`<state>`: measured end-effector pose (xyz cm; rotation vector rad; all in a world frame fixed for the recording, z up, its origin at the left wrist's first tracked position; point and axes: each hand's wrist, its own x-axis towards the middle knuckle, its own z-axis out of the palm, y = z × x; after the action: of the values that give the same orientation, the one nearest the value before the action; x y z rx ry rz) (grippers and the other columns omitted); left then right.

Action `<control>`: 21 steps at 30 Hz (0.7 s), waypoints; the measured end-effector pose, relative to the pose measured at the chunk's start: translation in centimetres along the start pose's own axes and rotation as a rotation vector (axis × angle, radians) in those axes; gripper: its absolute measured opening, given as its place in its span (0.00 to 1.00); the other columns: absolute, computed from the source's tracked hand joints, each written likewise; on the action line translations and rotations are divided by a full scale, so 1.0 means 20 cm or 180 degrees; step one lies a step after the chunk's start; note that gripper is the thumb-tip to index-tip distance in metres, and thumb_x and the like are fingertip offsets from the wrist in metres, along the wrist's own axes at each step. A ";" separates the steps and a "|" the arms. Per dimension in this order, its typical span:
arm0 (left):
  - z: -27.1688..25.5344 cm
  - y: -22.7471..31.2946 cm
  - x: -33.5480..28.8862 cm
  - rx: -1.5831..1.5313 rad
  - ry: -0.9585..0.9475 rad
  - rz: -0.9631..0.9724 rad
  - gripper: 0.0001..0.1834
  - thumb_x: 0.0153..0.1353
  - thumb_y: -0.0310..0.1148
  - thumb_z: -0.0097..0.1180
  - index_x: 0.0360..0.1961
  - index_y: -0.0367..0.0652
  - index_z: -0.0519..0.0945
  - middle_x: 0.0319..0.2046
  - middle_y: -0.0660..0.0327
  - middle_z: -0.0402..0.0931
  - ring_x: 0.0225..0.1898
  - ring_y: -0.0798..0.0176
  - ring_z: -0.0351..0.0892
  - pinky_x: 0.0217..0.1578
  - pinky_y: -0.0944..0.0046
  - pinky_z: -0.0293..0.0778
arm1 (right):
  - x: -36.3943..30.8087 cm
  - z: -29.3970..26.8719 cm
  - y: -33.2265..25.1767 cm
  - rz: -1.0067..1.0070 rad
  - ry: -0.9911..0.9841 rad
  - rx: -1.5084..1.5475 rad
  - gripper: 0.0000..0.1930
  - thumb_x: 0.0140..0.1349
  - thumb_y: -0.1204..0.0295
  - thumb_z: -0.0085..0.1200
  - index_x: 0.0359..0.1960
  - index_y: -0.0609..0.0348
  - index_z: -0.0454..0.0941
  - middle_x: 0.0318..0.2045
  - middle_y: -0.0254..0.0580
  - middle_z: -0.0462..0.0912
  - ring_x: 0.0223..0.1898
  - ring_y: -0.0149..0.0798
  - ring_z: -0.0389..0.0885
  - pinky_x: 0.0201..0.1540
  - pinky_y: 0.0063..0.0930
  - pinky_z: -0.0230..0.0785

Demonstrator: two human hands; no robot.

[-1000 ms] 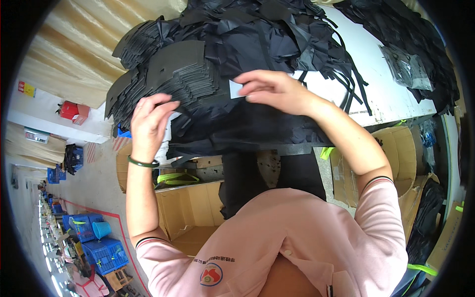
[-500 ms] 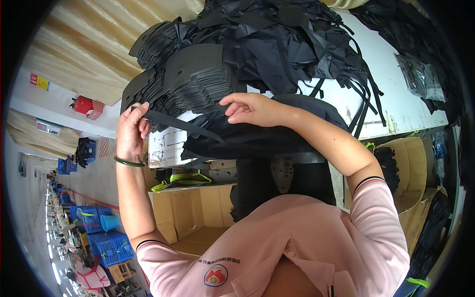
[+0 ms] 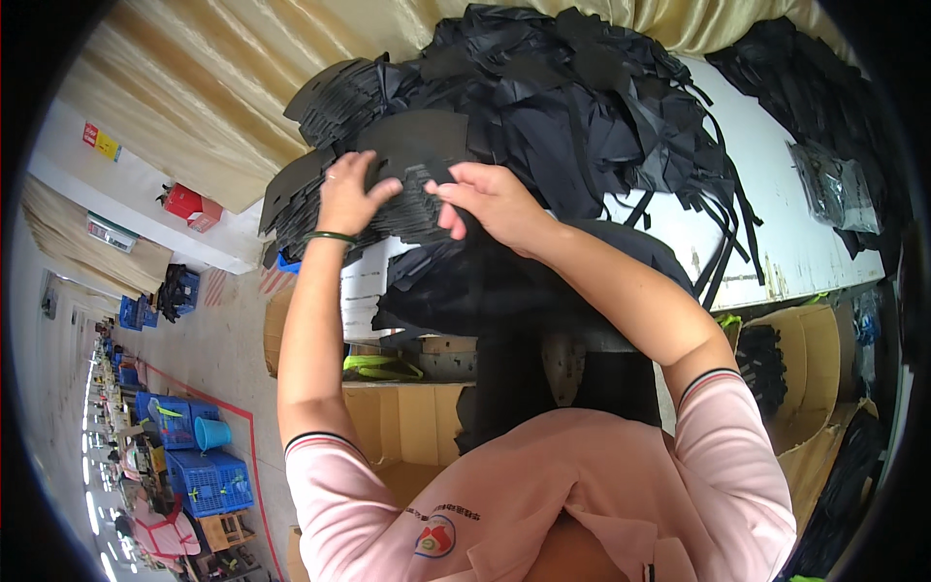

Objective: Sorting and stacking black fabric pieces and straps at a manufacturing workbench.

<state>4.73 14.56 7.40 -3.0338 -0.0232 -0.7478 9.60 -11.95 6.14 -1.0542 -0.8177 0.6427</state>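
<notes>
My left hand (image 3: 353,199) is open, thumb and fingers spread, over the front of a layered stack of flat black panels (image 3: 419,136). Nothing shows in its grasp. Close by on the right, my right hand (image 3: 493,206) hovers at the edge of the same stack. Its fingers are bent but apart, slightly smeared by motion, and no held thing shows. Below both hands, a black fabric piece (image 3: 427,286) drapes over the table's near edge and my lap. No strap is distinguishable in either hand.
More black pieces with dangling straps (image 3: 601,126) heap across the white table (image 3: 752,233). A clear plastic bag (image 3: 834,189) lies at the right. Cardboard boxes stand below, one open at left (image 3: 412,422), another at right (image 3: 810,359). Blue crates (image 3: 208,480) stand on the floor at left.
My left hand has let go of the black strap and moved right, over the panels. My right hand has shifted slightly, its fingers more bent. The view has swung a little.
</notes>
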 end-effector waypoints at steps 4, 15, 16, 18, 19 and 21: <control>0.21 -0.05 0.01 0.0859 -0.0286 0.0074 0.35 0.47 0.53 0.66 0.53 0.41 0.75 0.57 0.47 0.69 0.57 0.46 0.69 0.56 0.53 0.67 | -0.06 -0.09 -0.02 0.0225 0.0223 -0.0215 0.11 0.69 0.68 0.46 0.45 0.63 0.73 0.24 0.38 0.79 0.21 0.25 0.74 0.27 0.18 0.66; -0.18 0.37 0.02 -0.4105 0.0685 -0.1282 0.18 0.57 0.12 0.45 0.48 0.38 0.72 0.46 0.59 0.75 0.49 0.67 0.73 0.55 0.66 0.66 | -0.01 -0.09 0.04 -0.0662 0.0422 -0.0117 0.07 0.66 0.71 0.52 0.34 0.62 0.76 0.23 0.30 0.78 0.24 0.21 0.74 0.29 0.16 0.66; -0.22 0.45 -0.02 -0.4475 0.0743 -0.1360 0.19 0.57 0.13 0.47 0.50 0.38 0.71 0.46 0.59 0.75 0.49 0.66 0.73 0.55 0.66 0.67 | -0.01 -0.05 0.02 -0.0664 0.0455 -0.0402 0.06 0.65 0.72 0.54 0.33 0.62 0.76 0.23 0.28 0.77 0.24 0.20 0.73 0.29 0.15 0.66; -0.23 0.55 -0.09 -0.4945 0.0787 -0.1382 0.22 0.57 0.13 0.49 0.54 0.39 0.68 0.46 0.60 0.74 0.49 0.66 0.73 0.55 0.65 0.68 | -0.03 0.01 -0.04 -0.0568 0.0457 -0.0577 0.06 0.63 0.72 0.56 0.30 0.61 0.78 0.22 0.26 0.77 0.25 0.17 0.72 0.29 0.14 0.65; -0.21 0.58 -0.12 -0.5052 0.0766 -0.1322 0.24 0.57 0.13 0.50 0.55 0.39 0.67 0.46 0.60 0.73 0.49 0.66 0.73 0.55 0.65 0.68 | -0.03 0.02 -0.04 -0.0573 0.0460 -0.0573 0.06 0.63 0.72 0.56 0.30 0.61 0.78 0.22 0.26 0.77 0.25 0.17 0.72 0.29 0.14 0.65; -0.19 0.63 -0.15 -0.5108 0.0694 -0.1110 0.26 0.58 0.14 0.51 0.57 0.41 0.65 0.49 0.61 0.71 0.49 0.66 0.72 0.54 0.66 0.68 | -0.05 0.03 -0.04 -0.0430 0.0361 -0.0707 0.06 0.62 0.73 0.56 0.28 0.61 0.77 0.21 0.27 0.77 0.26 0.18 0.72 0.29 0.15 0.65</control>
<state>0.47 1.94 9.26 -4.4004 0.1102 -1.8110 8.70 -12.74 6.75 -1.2133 -0.8665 0.3800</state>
